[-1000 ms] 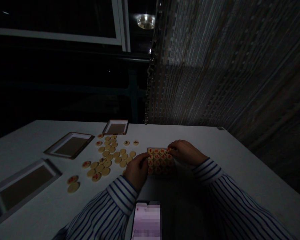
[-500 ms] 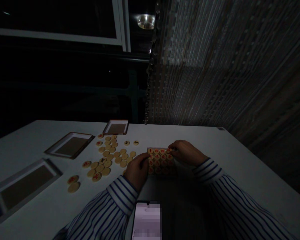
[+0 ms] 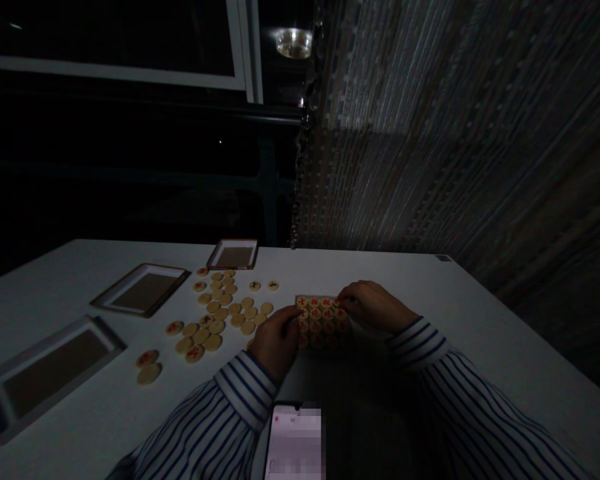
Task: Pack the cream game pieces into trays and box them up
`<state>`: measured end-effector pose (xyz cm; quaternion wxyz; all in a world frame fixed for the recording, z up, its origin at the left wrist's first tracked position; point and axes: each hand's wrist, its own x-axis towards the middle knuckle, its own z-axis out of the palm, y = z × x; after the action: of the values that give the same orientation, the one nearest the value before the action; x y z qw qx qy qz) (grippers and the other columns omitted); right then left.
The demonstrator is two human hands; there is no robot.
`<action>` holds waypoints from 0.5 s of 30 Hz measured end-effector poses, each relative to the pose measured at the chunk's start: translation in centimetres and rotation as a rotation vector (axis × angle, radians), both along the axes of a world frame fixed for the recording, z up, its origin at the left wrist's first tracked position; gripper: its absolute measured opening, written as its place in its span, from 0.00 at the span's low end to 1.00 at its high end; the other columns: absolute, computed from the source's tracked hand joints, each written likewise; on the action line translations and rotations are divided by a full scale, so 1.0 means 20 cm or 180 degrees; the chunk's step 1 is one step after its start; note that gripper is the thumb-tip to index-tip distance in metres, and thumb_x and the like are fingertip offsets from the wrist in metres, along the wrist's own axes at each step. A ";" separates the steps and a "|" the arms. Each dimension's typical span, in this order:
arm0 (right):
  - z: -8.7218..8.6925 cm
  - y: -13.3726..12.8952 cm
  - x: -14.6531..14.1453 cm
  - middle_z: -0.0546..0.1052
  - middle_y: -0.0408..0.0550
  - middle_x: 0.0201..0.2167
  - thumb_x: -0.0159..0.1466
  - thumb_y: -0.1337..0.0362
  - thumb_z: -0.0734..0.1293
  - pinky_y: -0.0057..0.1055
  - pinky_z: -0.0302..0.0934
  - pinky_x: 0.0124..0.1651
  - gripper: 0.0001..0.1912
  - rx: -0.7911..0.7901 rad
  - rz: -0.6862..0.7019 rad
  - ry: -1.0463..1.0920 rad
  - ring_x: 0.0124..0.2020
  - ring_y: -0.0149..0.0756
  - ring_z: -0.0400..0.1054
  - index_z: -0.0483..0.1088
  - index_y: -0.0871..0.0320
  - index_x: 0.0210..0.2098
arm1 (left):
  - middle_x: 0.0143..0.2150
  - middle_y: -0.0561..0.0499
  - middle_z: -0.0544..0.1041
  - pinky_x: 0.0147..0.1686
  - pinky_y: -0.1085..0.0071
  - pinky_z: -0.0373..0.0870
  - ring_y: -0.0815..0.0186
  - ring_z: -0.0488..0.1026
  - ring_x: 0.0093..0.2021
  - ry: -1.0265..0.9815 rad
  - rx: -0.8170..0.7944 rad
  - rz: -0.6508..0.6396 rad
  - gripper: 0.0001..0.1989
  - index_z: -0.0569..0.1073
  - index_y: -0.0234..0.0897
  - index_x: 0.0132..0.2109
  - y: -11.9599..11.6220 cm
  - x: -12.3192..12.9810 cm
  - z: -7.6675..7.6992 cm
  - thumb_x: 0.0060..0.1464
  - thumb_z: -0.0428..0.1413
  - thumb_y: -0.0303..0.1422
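Observation:
Red-marked Chinese chess pieces (image 3: 315,313) lie face up in close rows inside a small, shallow box (image 3: 325,355) on the white table. At the box's left edge is my left hand (image 3: 279,340), its thumb and fingertips closed on the edge beside the leftmost pieces. My right hand (image 3: 373,307) reaches in from the other side, its fingertips pinched on the piece at the box's far right corner (image 3: 337,302). That piece is partly covered by the fingers. Shadow darkens the nearest row.
Loose pieces (image 3: 213,343), many face down, are scattered to the left. Beyond them lie a small tray (image 3: 235,255), a second tray (image 3: 143,290) and a larger grey-white tray (image 3: 55,370). A lit phone (image 3: 293,443) is at the near edge. A bead curtain (image 3: 380,133) hangs behind.
Both hands stay almost where they were at the box. The whole view has shifted very slightly; no piece has visibly changed place.

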<state>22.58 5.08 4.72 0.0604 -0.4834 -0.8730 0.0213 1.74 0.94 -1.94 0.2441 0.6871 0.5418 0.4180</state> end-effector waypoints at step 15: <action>0.02 -0.02 -0.01 0.73 0.50 0.37 0.60 0.61 0.56 0.29 0.54 0.43 0.15 0.0050 -0.0022 -0.0232 0.40 0.36 0.64 0.70 0.56 0.39 | 0.42 0.47 0.74 0.45 0.66 0.66 0.66 0.70 0.43 0.0043 0.0131 0.0037 0.12 0.71 0.35 0.40 0.00 0.00 0.00 0.47 0.48 0.27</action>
<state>22.41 4.75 5.16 0.0324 -0.4864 -0.8732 -0.0035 1.70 0.91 -1.93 0.2238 0.6918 0.5386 0.4257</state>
